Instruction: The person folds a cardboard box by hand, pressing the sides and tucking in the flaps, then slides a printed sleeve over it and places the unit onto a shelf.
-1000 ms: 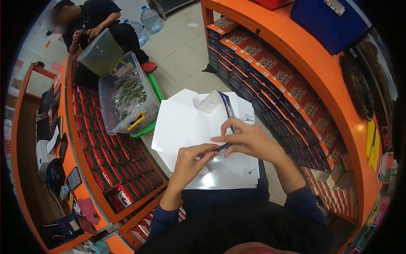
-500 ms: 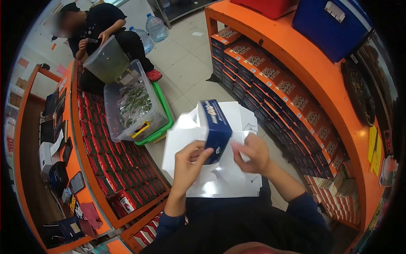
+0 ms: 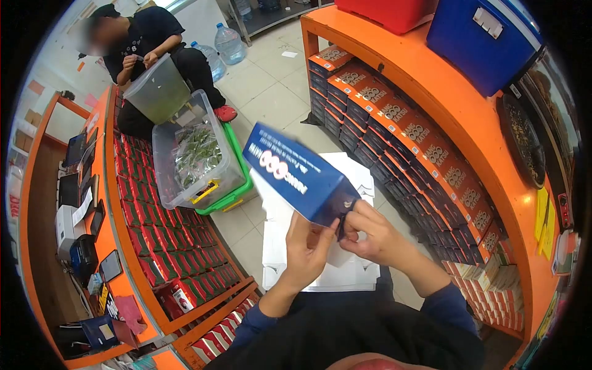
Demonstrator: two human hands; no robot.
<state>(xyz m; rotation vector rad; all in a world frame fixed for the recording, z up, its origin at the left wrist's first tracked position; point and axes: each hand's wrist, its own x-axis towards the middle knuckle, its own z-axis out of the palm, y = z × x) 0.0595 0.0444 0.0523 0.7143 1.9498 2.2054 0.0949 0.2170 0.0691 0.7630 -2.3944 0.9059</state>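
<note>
A dark blue cardboard box (image 3: 296, 176) with white lettering and pinkish rings is tilted above my lap, its long side running to the upper left. My left hand (image 3: 306, 250) is closed round its lower near part, the thumb near the end. With bent fingers my right hand (image 3: 374, 234) pinches the near right end of the box, at the flap; the exact grip is partly hidden. Beneath the box, a stack of flat white cardboard blanks (image 3: 333, 277) lies on my lap.
Many orange-topped boxes (image 3: 413, 132) fill the shelf under the curved orange counter (image 3: 394, 43) at right. Red boxes (image 3: 163, 246) line the left shelf. A seated person (image 3: 151, 43) handles something small beside a clear tub (image 3: 231, 163) of green packets.
The box has swung from nearly upright to a slant toward the upper left. My right hand has come in from beside it and now grips its near end.
</note>
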